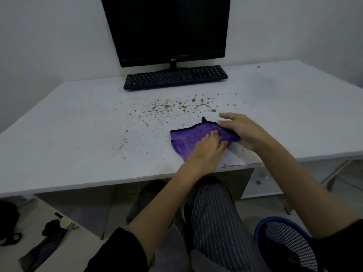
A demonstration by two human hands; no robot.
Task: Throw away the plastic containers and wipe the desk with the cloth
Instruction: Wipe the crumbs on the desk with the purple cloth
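Both hands (208, 148) on purple cloth (188, 138)

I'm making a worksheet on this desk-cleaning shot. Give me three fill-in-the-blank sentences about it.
1. Both the left hand and right hand rest on a folded ____ microfibre cloth.
2. Brown crumbs lie between the cloth and the black ____.
3. The black monitor's screen is ____.

Missing words: purple; keyboard; off

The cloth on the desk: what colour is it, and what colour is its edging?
Purple cloth with black edging, seen in the head view.
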